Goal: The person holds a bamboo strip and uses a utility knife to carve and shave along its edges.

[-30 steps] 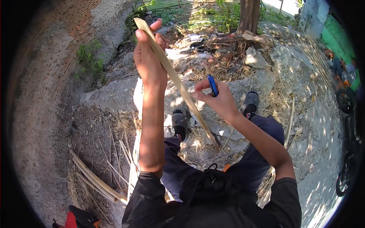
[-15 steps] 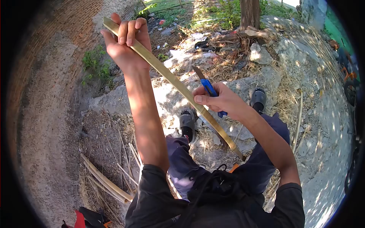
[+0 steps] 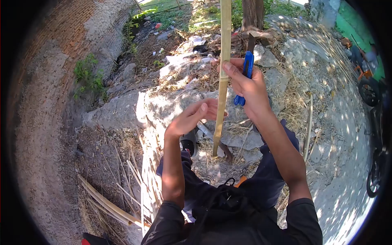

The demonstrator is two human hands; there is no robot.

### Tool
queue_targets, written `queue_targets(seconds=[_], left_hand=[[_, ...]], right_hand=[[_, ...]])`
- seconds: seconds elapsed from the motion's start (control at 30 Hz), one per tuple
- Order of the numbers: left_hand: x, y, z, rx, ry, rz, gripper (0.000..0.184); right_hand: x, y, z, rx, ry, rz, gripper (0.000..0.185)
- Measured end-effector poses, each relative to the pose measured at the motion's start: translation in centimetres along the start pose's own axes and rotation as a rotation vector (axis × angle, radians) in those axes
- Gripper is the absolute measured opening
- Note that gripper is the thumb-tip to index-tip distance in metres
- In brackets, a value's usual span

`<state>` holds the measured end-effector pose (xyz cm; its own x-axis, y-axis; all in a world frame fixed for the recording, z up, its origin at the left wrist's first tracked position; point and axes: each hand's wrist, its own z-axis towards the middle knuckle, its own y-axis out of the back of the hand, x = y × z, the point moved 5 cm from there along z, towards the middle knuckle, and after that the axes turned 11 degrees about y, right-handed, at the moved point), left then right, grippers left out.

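"So, which step, going left to right?"

"Seemingly handling and steadying rather than cutting, judging by the left hand (image 3: pixel 190 120): spread open, thumb apart, fingers reaching partly behind the pale strip (image 3: pixel 223 87). Touching or not, cannot tell."

"And the strip itself?"

"Nearly upright between the hands, pinched by thumb and fingers of the right hand (image 3: pixel 254 90). Tucked into that same grip, just right of the strip, the blue knife (image 3: pixel 248 61), blade out and pointing away, apart from the strip."

"Calling for what next?"

"Probably a firm left hold, before any turn of the blade, with fingers well out of its path."

"Now the count, left to right?"

"Below and left of the left hand, at least two thick bent poles (image 3: pixel 107 201) on the ground. Nearer, thin pale sticks (image 3: pixel 152 185), too tangled to count. Just below the left hand, one dark shoe (image 3: pixel 188 141), partly hidden. Between the hands, one strip; in the right, one knife. Right of both hands, at least one slender stick (image 3: pixel 310 122) on the ground; farther right, apparently two dark wheels (image 3: pixel 369 92)."
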<state>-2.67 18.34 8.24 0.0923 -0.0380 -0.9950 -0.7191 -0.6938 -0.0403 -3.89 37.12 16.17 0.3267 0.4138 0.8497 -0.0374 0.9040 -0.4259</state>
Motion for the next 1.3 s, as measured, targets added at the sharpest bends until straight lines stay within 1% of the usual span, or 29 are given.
queue_targets(seconds=[0.07, 0.1, 0.17, 0.2, 0.27, 0.3, 0.33, 0.4, 0.43, 0.5, 0.6, 0.67, 0.73, 0.8, 0.9, 0.93, 1.0, 1.07, 1.1, 1.17, 1.23, 1.3], left_hand=[[-0.1, -2.7, 0.0, 0.023, 0.052, 0.099, 0.046], [0.2, -3.0, 0.3, 0.026, 0.047, 0.091, 0.046], [0.7, -3.3, 0.5, 0.014, 0.039, 0.061, 0.035], [0.8, -3.3, 0.5, 0.013, 0.028, 0.055, 0.035], [1.3, -3.5, -0.2, 0.045, 0.027, -0.197, 0.034], [1.9, -3.7, -0.4, 0.038, 0.029, -0.252, 0.039], [2.2, -3.6, -0.4, 0.032, 0.022, -0.257, 0.039], [2.7, -4.1, -0.5, 0.179, 0.026, -0.545, 0.050], [2.7, -4.2, -0.5, 0.175, 0.020, -0.546, 0.050], [2.5, -5.3, -0.8, 0.344, 0.069, -0.752, 0.058], [1.7, -6.1, -1.1, 0.324, 0.070, -0.734, 0.061], [2.2, -6.4, -0.8, 0.308, 0.034, -0.734, 0.062], [1.9, -6.9, -0.6, 0.287, -0.007, -0.733, 0.063], [1.8, -6.9, -0.3, 0.087, 0.037, -0.506, 0.071], [2.1, -7.0, -0.2, 0.062, 0.040, -0.539, 0.071], [2.0, -6.9, -0.3, 0.046, 0.050, -0.560, 0.071], [1.2, -6.8, -0.7, 0.009, 0.057, -0.549, 0.070], [1.2, -6.6, -0.9, -0.027, 0.068, -0.536, 0.070], [1.4, -6.5, -0.8, -0.038, 0.075, -0.524, 0.070], [1.7, -6.3, -0.9, -0.046, 0.084, -0.516, 0.070], [1.6, -6.1, -1.1, -0.007, 0.031, -0.506, 0.057], [1.5, -6.0, -1.2, -0.020, 0.030, -0.516, 0.055]], right_hand=[[-0.1, 0.5, 0.1, -0.021, -0.040, 0.012, 0.029], [-0.2, 0.7, 0.1, -0.021, -0.042, 0.002, 0.029], [-0.7, 1.0, 0.1, -0.037, -0.102, 0.014, 0.028], [-0.4, 1.1, 0.2, -0.031, -0.101, 0.004, 0.028], [0.0, 0.8, -0.4, 0.039, -0.116, -0.008, 0.028], [0.1, 0.7, -0.5, 0.046, -0.120, -0.013, 0.028], [0.2, 0.7, -0.5, 0.055, -0.087, -0.049, 0.027], [0.4, 0.6, -0.7, 0.070, -0.059, -0.086, 0.027], [0.6, 0.5, -0.6, 0.083, -0.034, -0.094, 0.025], [0.7, 0.4, -0.7, 0.093, -0.013, -0.103, 0.024], [0.6, 0.1, -0.7, 0.140, -0.031, -0.054, 0.022], [0.6, 0.0, -0.6, 0.103, -0.002, -0.187, 0.023], [0.6, 0.0, -0.6, 0.112, 0.010, -0.234, 0.024], [0.7, -0.1, -0.6, 0.123, 0.020, -0.280, 0.025], [1.4, -0.2, -1.0, 0.205, 0.096, -0.395, 0.024], [1.9, -0.2, -1.4, 0.212, 0.164, -0.422, 0.026], [2.2, 0.3, -1.4, 0.227, 0.230, -0.448, 0.028], [2.7, 0.3, -1.6, 0.445, 0.521, -0.980, 0.028], [2.3, 0.2, -1.7, 0.469, 0.634, -1.023, 0.030], [2.1, 0.2, -1.8, 0.497, 0.659, -1.068, 0.031], [2.2, 0.1, -1.8, 0.522, 0.688, -1.117, 0.031], [2.2, 0.1, -1.8, 0.519, 0.675, -1.152, 0.032]])
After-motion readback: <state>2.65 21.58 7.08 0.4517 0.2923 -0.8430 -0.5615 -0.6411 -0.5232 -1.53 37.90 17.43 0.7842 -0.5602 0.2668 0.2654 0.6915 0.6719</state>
